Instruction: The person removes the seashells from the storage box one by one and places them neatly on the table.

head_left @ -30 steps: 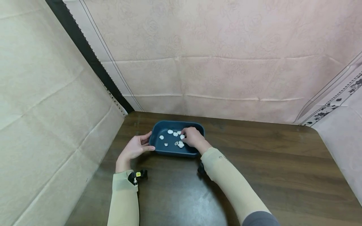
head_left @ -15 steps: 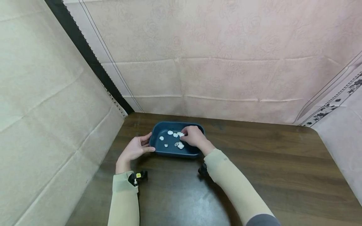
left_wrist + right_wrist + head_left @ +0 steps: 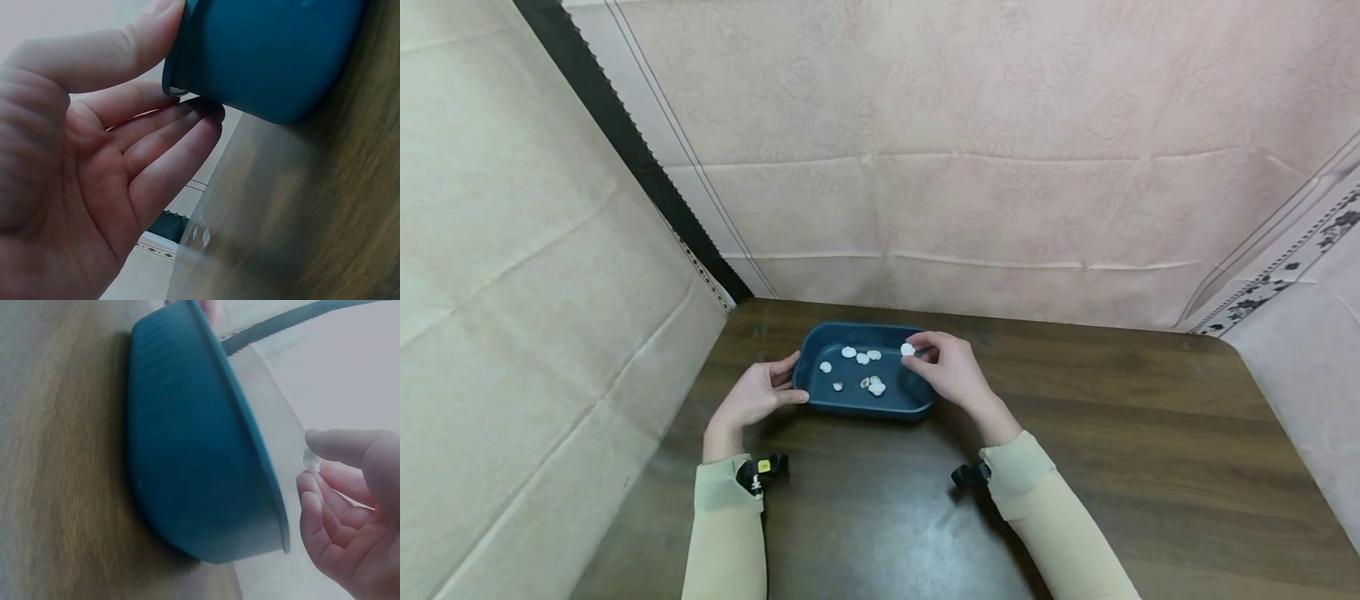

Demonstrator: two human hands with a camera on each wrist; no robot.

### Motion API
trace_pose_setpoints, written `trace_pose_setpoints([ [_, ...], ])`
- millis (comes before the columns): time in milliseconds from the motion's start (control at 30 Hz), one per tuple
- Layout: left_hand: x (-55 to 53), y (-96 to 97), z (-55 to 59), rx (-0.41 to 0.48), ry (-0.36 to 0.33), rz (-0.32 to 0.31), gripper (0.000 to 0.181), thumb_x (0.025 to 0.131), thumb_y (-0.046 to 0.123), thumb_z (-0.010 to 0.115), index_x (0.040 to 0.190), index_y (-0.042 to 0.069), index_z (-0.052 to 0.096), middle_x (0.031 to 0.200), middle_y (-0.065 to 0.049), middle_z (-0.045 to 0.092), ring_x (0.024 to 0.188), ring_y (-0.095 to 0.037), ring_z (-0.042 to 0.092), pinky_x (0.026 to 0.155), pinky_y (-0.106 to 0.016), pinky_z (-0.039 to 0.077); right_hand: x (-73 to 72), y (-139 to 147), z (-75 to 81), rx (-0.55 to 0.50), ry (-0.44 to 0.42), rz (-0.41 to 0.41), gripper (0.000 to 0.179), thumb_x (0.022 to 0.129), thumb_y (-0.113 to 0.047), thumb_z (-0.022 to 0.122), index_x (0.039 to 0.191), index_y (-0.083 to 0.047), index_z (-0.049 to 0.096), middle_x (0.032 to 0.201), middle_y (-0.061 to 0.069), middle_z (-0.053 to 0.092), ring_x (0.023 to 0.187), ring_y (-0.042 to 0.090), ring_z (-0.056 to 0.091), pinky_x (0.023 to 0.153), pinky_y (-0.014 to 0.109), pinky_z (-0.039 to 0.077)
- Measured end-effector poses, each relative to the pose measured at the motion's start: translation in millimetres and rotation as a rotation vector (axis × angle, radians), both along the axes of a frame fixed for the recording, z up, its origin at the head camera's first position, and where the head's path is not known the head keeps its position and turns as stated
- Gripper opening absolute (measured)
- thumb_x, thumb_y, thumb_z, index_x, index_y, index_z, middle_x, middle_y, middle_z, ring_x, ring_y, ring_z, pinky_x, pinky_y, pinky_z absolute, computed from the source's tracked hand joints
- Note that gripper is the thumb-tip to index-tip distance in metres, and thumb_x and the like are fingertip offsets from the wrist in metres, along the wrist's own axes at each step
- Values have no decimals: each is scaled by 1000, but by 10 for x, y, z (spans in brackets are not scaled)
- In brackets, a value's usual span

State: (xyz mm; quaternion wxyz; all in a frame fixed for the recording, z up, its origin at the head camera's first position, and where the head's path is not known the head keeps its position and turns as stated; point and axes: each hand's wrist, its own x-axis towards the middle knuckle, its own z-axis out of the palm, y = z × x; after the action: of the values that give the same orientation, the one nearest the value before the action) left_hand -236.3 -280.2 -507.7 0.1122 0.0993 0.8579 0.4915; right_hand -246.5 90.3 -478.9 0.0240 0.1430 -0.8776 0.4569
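A dark blue rectangular tray (image 3: 880, 411) stands on the wooden table, with several small white seashells (image 3: 876, 388) scattered over its floor. My left hand (image 3: 755, 395) holds the tray's left end, thumb at the near corner and fingers toward the far side. In the left wrist view the thumb and fingertips lie at the rim (image 3: 167, 78). Over the tray's right end, my right hand (image 3: 957, 371) pinches one pale shell (image 3: 907, 349) between thumb and fingers. Ribs show on this shell (image 3: 310, 460) in the right wrist view, where it is held above the rim.
The brown wooden table (image 3: 1112, 433) extends far to the right of the tray. Pale patterned cloth (image 3: 985, 208) hangs behind it, and another cloth (image 3: 535, 317) covers the left side. Each wrist wears a small black camera, such as the right camera (image 3: 970, 477).
My right hand has picked up a shell from the group in the tray and moved right with it to the tray's right end. The left hand stays at the left end.
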Motion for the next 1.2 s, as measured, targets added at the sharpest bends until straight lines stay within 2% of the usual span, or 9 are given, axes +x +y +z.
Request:
trace_pose_setpoints([
  [167,12,4,25,-4,-2,4,81,95,15,84,163,3,42,162,-19,46,135,-38,61,108,-50,51,121,156,-8,-51,5,-20,30,99,-27,81,126,-16,76,111,2,73,91,22,65,76,36,61],
  [333,16,13,33,-4,-1,4,80,95,15,84,163,3,42,162,-20,47,135,-38,61,108,-50,51,229,297,-24,-107,-17,-32,32,99,-27,81,128,-14,76,113,3,74,94,23,68,81,40,61],
  [467,12,22,30,-7,1,1,80,95,15,83,163,3,42,163,-19,46,135,-39,61,108,-50,51,286,418,-73,-133,-28,-48,37,99,-26,81,132,-9,74,113,3,75,96,22,70,85,41,60],
  [633,9,39,31,-11,3,0,80,96,15,83,163,3,42,163,-19,45,135,-39,61,108,-50,51,343,573,-142,-147,-51,-84,33,98,-27,82,128,-12,76,110,3,77,95,21,71,84,42,60],
  [900,22,28,29,-2,0,6,79,96,14,82,163,3,41,160,-22,48,135,-40,61,108,-50,51,405,782,-255,-100,-64,-112,32,97,-28,83,124,-13,77,109,4,77,93,21,70,78,32,59],
  [1200,34,38,49,-32,-2,10,81,96,17,83,164,3,40,162,-21,46,136,-39,60,108,-50,51,500,1013,-376,-29,-132,-117,33,96,-27,84,123,-10,77,109,4,77,93,22,70,80,37,59],
])
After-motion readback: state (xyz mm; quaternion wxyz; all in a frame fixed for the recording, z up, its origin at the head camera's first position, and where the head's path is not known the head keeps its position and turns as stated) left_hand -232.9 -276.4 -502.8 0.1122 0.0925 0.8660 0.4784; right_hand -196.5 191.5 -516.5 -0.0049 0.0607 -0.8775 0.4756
